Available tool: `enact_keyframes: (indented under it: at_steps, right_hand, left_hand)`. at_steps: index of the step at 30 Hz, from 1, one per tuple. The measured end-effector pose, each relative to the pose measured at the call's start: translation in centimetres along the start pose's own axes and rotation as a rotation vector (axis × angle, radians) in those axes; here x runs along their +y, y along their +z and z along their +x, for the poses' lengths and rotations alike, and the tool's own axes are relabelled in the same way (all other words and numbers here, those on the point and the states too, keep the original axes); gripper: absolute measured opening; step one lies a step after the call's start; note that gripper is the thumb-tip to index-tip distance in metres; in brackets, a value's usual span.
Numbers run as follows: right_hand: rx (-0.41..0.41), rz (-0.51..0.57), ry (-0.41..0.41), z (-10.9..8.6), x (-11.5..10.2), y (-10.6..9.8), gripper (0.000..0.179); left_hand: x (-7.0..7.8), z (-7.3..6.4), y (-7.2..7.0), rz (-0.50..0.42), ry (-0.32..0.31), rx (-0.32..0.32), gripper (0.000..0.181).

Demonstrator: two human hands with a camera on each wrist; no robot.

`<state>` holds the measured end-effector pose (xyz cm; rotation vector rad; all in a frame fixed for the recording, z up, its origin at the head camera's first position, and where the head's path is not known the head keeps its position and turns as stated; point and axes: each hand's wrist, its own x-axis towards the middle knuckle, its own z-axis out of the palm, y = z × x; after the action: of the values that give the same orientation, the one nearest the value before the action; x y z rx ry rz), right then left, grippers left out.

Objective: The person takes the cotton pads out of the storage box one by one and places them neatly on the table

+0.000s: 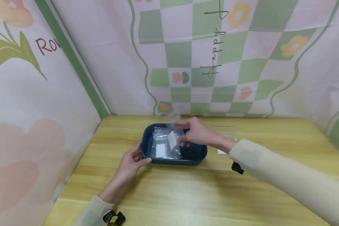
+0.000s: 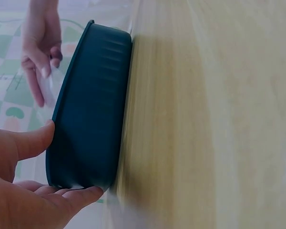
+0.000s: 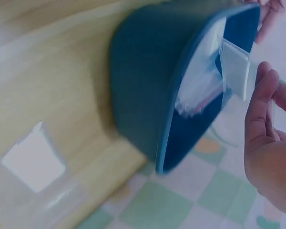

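Observation:
A dark blue rectangular plastic container [image 1: 192,158] sits on the wooden table. My left hand [image 1: 131,160] holds its left end, thumb at the front rim and fingers around the outer wall, as the left wrist view also shows. Over the container, my right hand [image 1: 196,131] pinches a clear plastic bag with a white flat block [image 3: 236,70] in it. In the head view this block [image 1: 173,140] is tilted. Below it, inside the container, lie clear zip bags [image 1: 159,133], one with a white rectangular piece [image 1: 160,150].
On the table [image 1: 186,191], right of the container, lies another clear bag [image 1: 222,128] with a white piece [image 3: 34,160], partly hidden by my right forearm in the head view. A patterned cloth [image 1: 178,53] hangs behind the table, and another printed cloth [image 1: 22,103] at the left.

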<state>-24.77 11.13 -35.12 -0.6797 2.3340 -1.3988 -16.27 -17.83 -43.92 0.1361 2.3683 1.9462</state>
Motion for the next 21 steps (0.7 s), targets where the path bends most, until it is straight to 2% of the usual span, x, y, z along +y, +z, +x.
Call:
enact_keyframes:
  at_steps: [6,12,16,21]
  right_hand:
    - [0.073,-0.044,0.021,-2.3,0.0,-4.1,0.074]
    - [0.134,-0.025,0.059,-5.4,0.4,-8.5,0.078]
    - [0.148,-0.016,0.091,-7.3,1.9,-10.9,0.078]
    - [0.138,-0.017,0.119,-9.3,4.6,-12.9,0.081]
  left_hand:
    - [0.0,0.1,0.2,0.011,-0.012,0.010,0.084]
    - [0.2,0.0,0.1,0.002,0.004,0.005,0.084]
    - [0.3,-0.1,0.2,-0.016,0.007,-0.003,0.084]
    - [0.2,0.0,0.3,-0.016,0.001,-0.001,0.084]
